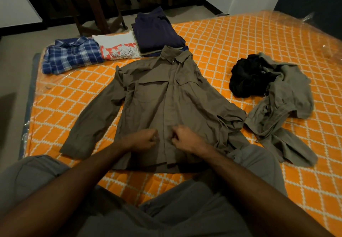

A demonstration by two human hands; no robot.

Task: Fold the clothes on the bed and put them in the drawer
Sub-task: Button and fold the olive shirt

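Your L hand (146, 139) & R hand (185, 138) fingers both pinch the olive shirt (162, 96) placket, flat on bed (240, 38)

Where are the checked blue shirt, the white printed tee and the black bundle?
Checked blue shirt (72, 56), head view, middle of the fold.
White printed tee (118, 45), head view, its print.
Black bundle (248, 77), head view, its centre.

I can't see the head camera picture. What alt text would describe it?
A person's left hand and right hand pinch the front of an olive shirt spread on an orange bed. Folded clothes lie beyond it, and unfolded clothes to the right.
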